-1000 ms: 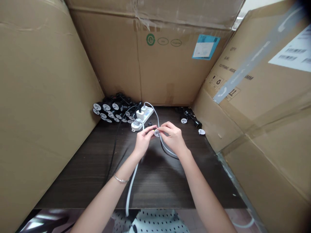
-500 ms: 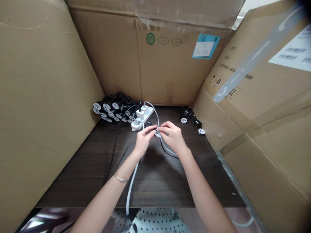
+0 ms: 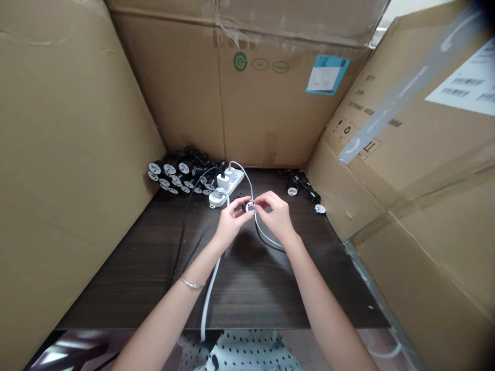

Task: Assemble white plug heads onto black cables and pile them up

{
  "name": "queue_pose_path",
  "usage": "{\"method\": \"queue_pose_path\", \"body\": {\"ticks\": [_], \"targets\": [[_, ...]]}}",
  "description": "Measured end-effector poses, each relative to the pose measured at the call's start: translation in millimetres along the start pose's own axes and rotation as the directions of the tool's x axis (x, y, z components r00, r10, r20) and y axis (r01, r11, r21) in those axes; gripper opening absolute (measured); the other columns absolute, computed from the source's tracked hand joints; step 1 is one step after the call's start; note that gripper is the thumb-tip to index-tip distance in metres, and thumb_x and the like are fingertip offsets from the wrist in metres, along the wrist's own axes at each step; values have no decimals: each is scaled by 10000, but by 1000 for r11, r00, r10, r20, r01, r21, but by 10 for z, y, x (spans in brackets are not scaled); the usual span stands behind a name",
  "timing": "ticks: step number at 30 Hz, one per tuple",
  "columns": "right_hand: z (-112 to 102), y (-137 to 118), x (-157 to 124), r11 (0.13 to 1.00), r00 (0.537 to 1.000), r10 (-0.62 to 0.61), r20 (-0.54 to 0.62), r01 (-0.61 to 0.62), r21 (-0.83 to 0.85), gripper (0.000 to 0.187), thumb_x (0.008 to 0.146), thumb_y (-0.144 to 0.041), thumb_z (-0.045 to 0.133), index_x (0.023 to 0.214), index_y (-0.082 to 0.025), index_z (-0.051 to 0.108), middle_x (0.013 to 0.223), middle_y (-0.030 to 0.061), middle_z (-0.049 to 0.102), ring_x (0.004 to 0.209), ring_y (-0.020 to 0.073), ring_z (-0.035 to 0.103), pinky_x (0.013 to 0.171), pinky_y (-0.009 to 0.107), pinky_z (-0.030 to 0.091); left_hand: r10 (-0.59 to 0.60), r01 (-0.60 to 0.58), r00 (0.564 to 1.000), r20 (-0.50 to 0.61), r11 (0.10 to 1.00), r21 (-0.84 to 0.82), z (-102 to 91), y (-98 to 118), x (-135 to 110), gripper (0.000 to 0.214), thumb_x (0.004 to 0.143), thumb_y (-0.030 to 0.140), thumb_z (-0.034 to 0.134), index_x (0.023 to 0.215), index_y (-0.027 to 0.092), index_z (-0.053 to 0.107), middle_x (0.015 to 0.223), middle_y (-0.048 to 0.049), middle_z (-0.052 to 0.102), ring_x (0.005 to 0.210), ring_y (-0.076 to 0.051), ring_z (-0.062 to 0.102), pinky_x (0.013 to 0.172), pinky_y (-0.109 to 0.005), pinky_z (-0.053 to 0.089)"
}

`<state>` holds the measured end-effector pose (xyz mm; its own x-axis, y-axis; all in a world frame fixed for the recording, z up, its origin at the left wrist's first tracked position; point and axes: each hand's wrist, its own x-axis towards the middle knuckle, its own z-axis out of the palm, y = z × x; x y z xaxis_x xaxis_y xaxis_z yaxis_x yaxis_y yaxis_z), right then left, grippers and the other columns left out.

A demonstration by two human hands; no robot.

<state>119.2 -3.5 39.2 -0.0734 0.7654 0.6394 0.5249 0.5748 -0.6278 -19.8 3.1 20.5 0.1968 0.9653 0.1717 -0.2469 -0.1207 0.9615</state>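
Between my fingertips is a small round white-faced piece with dark marks, like the white ends of the stacked black cylinders. My left hand grips its left side, thumb low and index finger above. My right hand pinches at its right edge. My fingers hide much of the piece and whatever is behind it. A small black part shows just beyond my left fingertips. The white cable runs close beneath my right hand.
Black cylinders with white round ends are stacked at the back left. A white power strip holds plugs and cables. More black pieces and a white disc lie at the right. Cardboard walls enclose the dark table.
My left thumb has shifted right and lower along the white-faced piece, and more of its face shows. My right fingers have moved slightly; the other things stay put.
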Motion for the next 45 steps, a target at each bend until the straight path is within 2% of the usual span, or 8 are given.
{"method": "queue_pose_path", "body": {"ticks": [5, 12, 17, 21, 24, 30, 40, 45], "targets": [[33, 17, -4, 992, 994, 112, 3, -112, 58, 34, 749, -194, 575, 749, -160, 571, 715, 14, 575, 637, 126, 539, 601, 241, 449, 85, -86, 996, 10, 992, 96, -8, -63, -4, 448, 682, 218, 637, 1111, 127, 543, 1159, -119, 555, 1013, -206, 561, 911, -336, 433], [54, 38, -19, 933, 961, 245, 125, -269, 238, 141, 763, -286, 562, 823, -158, 573, 718, 17, 598, 599, 118, 547, 544, 227, 446, 113, -114, 993, 20, 991, 70, -10, -106, 2, 421, 741, 220, 581, 1147, 129, 521, 1205, -119, 533, 1059, -218, 543, 930, -355, 433], [34, 39, -12, 798, 891, 358, 278, -447, 405, 255, 762, -322, 561, 949, -149, 570, 634, -11, 561, 490, 84, 503, 464, 203, 419, 123, -124, 992, 22, 988, 95, 1, -72, -11, 427, 745, 208, 573, 1163, 133, 519, 1210, -110, 535, 1041, -212, 552, 925, -346, 435], [26, 28, 5, 648, 800, 382, 463, -589, 483, 430, 765, -319, 539, 1163, -162, 491, 596, -19, 579, 439, 97, 523, 430, 219, 429, 136, -137, 991, 15, 985, 101, 2, -66, -17, 447, 767, 224, 550, 1202, 142, 491, 1252, -113, 500, 1042, -215, 550, 902, -344, 448], [31, 16, 16, 548, 767, 388, 512, -638, 541, 469, 747, -299, 541, 1191, -166, 473, 625, -12, 598, 461, 116, 563, 462, 247, 463, 162, -163, 987, 25, 980, 113, -3, -90, -15, 473, 781, 225, 541, 1242, 170, 448, 1313, -109, 438, 1085, -214, 523, 925, -346, 431], [52, 19, 17, 517, 791, 379, 480, -611, 599, 417, 709, -288, 583, 1094, -141, 518, 651, -3, 602, 497, 123, 585, 495, 253, 468, 231, -232, 973, 25, 970, 76, -3, -88, -12, 360, 789, 211, 548, 1133, 160, 454, 1263, -118, 457, 1151, -207, 460, 961, -352, 390], [93, 18, -5, 564, 828, 369, 423, -561, 606, 348, 732, -295, 563, 1039, -134, 526, 620, -6, 589, 498, 117, 565, 482, 238, 437, 195, -196, 980, 49, 980, 30, 5, -61, -13, 322, 783, 212, 556, 1089, 147, 480, 1214, -115, 490, 1048, -187, 520, 855, -313, 448], [119, 21, -16, 589, 838, 375, 396, -545, 597, 361, 727, -288, 562, 1049, -135, 511, 540, -35, 558, 452, 109, 534, 448, 226, 416, 187, -187, 981, 51, 982, 9, 2, -31, -11, 337, 769, 202, 565, 1093, 147, 487, 1232, -120, 490, 1051, -189, 530, 878, -322, 441]]}}
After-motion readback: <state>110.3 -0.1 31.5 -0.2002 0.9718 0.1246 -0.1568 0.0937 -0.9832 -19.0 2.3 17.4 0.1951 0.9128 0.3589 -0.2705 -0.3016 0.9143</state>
